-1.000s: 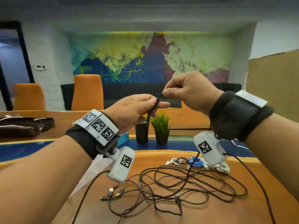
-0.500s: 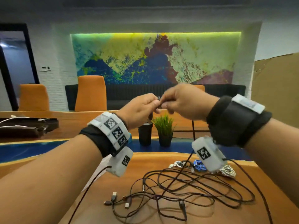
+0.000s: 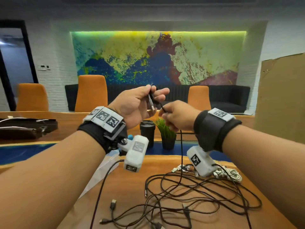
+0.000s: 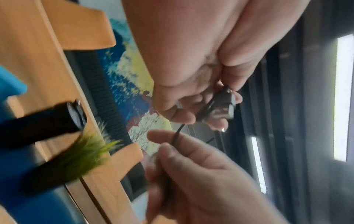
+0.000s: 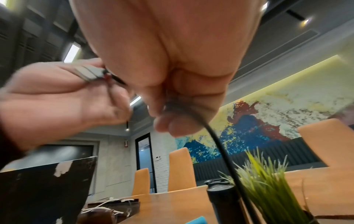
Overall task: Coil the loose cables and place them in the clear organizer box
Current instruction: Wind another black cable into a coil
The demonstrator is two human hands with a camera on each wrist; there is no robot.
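Observation:
My left hand (image 3: 152,99) is raised above the table and grips the plug end of a black cable (image 3: 181,146), with the metal USB plug (image 3: 151,103) lying across its fingers. Just right of it and lower, my right hand (image 3: 165,113) pinches the same cable a short way along. From there the cable hangs straight down into a loose black tangle (image 3: 198,195) on the wooden table (image 3: 128,187). The left wrist view shows the plug (image 4: 220,106) in my left fingers and the cord (image 4: 176,136) in my right hand (image 4: 201,174). A clear plastic box (image 3: 104,169) shows partly behind my left forearm.
A coiled white cable (image 3: 229,174) lies at the tangle's far right. A black tumbler (image 3: 147,133) and a small potted grass plant (image 3: 165,134) stand beyond the hands. A dark tray (image 3: 24,128) with white cords sits far left; a cardboard sheet (image 3: 280,96) stands on the right.
The hands were pinching the cable together at one spot. Now my left hand has turned and holds the plug end, and my right hand has slid lower along the cable.

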